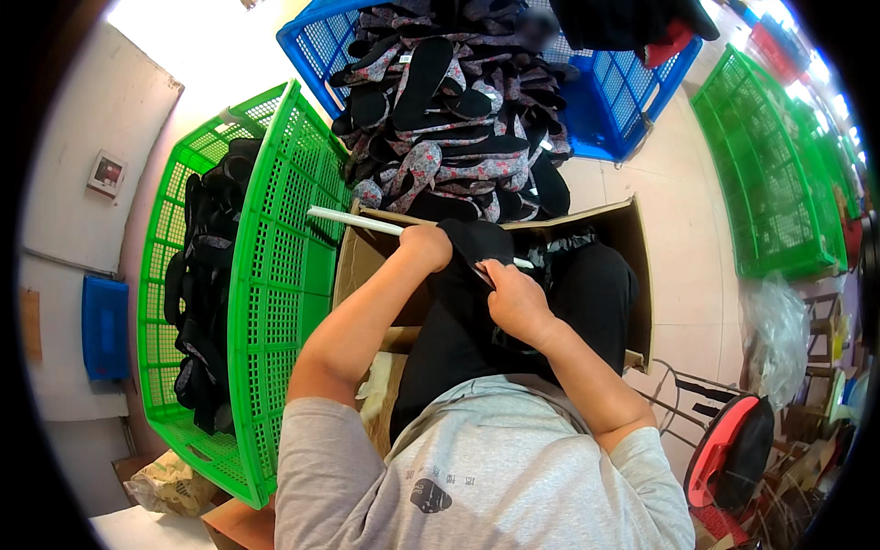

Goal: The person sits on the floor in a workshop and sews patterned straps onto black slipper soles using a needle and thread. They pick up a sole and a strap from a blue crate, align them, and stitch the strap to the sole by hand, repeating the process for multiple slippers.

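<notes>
My left hand (426, 247) is closed on the left side of a black slipper (481, 240), above my lap. My right hand (520, 301) pinches the slipper's near edge, with thumb and fingers together. A long white rod (353, 219) runs behind my left hand and the slipper; its right tip shows just past the slipper. Whether the rod is inside the slipper or gripped too, I cannot tell. Just beyond, a heap of floral slippers with black soles (431, 92) spills toward me.
An open cardboard box (639, 275) surrounds my knees. A green crate (266, 339) holding black footwear stands at left. The heap leans out of a blue crate (600, 101). More green crates (765, 156) stand at right, near a stool with a red and black seat (733, 454).
</notes>
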Available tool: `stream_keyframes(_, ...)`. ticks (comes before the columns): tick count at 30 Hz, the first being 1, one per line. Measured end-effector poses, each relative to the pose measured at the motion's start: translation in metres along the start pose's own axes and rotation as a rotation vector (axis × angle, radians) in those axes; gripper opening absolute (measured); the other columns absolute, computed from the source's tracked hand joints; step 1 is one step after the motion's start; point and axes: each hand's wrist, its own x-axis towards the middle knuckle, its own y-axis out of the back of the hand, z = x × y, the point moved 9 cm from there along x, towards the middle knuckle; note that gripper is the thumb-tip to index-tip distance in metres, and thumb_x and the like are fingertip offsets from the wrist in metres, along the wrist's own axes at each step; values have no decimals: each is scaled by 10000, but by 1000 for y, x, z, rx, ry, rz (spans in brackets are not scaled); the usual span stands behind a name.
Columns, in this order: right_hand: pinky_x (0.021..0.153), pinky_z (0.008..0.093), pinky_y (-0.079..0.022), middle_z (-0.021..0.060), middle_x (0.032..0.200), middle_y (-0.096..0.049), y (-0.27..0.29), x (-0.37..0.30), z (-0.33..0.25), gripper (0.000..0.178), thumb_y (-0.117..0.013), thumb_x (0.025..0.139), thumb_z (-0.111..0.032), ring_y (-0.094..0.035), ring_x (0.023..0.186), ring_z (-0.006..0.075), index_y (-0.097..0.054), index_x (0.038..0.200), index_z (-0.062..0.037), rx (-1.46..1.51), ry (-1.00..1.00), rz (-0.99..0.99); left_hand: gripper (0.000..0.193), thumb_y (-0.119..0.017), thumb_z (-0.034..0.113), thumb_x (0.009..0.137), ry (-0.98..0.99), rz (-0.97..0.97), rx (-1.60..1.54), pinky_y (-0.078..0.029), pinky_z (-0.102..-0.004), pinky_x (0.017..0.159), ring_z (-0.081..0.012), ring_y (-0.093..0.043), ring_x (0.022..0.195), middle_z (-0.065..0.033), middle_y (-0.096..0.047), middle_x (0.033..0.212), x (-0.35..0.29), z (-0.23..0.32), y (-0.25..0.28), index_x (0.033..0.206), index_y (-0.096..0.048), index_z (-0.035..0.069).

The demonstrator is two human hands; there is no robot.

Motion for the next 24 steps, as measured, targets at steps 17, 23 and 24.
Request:
stream_keyframes(17, 913, 409, -496, 195, 1056, -663, -13, -21, 23, 405, -500, 801, -15, -635, 972, 362, -624, 1185, -35, 444, -41, 36, 234, -568, 52, 874, -423, 985, -390, -552, -412, 840, -374, -680, 937, -246, -674, 1121, -107, -18, -7, 1058, -692, -24)
stream_keyframes(23, 877, 232, -431, 20, 1064, -632, -15, -31, 35, 443, -490, 801, 38, -556, 967, 99, -607, 1226, 1, 893, -60, -97, 476, -587, 102, 975, -231, 1007, -1739, -463, -357, 1024, -225, -568, 1211, -144, -566, 1343, -98, -85, -43, 1430, -465, 34)
stream_keyframes(24, 855, 203, -412, -15, 1047, -613, -15, -35, 35, 443, -494, 803, 47, -526, 950, 60, -606, 1229, -2, 915, -52, -131, 555, -607, 151, 973, -330, 891, -2035, -435, -370, 1065, -242, -527, 1274, -151, -526, 1387, -91, -76, -45, 1479, -404, 51)
